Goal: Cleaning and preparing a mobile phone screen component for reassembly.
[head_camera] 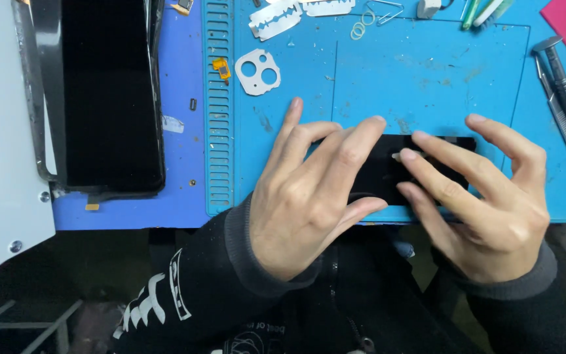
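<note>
A flat black phone-sized slab [388, 172] lies on the blue work mat [401, 78] near its front edge. My left hand [312, 190] rests on the slab's left half, fingers spread and pressing down. My right hand [483, 196] lies over its right half, with index and middle fingertips on the black surface. Both hands hide most of the slab.
A large black screen panel [109, 95] lies at the left beside a white surface. On the mat sit a white camera-hole plate [258, 72], razor blades [276, 18], small rings [361, 27], and tweezers and a screwdriver [565, 85] at the right edge.
</note>
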